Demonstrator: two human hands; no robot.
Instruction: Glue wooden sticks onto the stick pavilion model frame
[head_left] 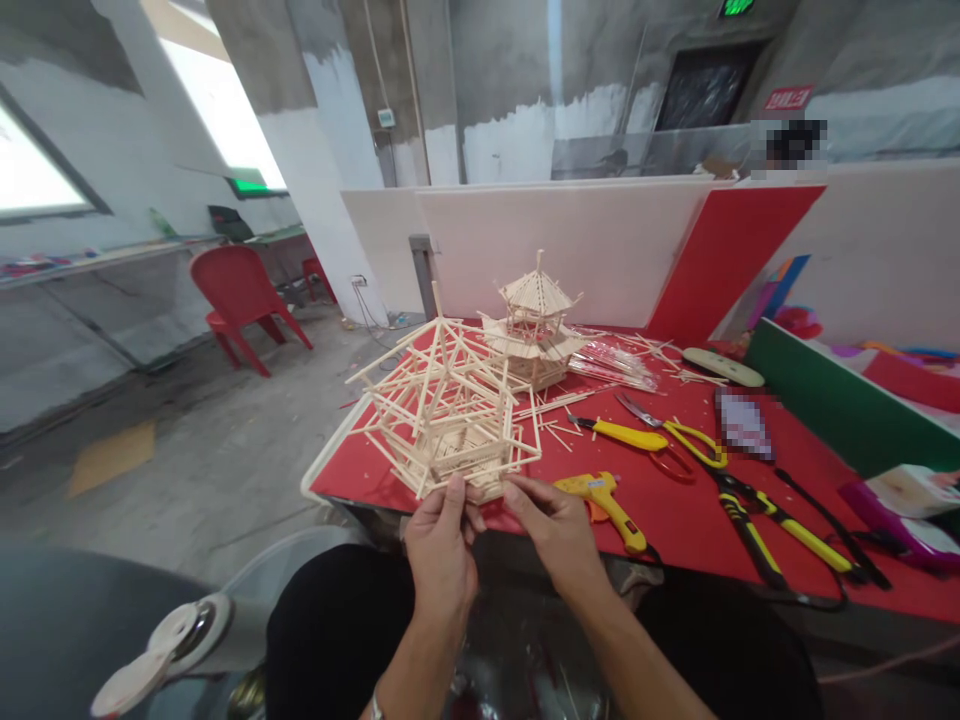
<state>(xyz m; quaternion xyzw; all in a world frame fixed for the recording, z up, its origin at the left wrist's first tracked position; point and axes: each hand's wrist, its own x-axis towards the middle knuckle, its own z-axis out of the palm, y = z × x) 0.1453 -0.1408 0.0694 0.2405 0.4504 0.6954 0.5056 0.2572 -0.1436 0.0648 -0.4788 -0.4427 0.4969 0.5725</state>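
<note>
A half-built stick pavilion frame [446, 410] stands at the near left edge of the red table [675, 500]. My left hand [441, 545] grips its front base edge, fingers pinched round the sticks. On the same base edge, just to the right, my right hand [551, 520] pinches with thumb and forefinger. Behind it stands a finished stick pagoda model [534, 325].
A yellow glue gun [607, 500], yellow-handled scissors [667, 435], yellow-black pliers [772, 520] and loose sticks [600, 365] lie on the table. A green board [832, 410] stands at right, white and red panels behind. A red chair [240, 300] is on the floor at left.
</note>
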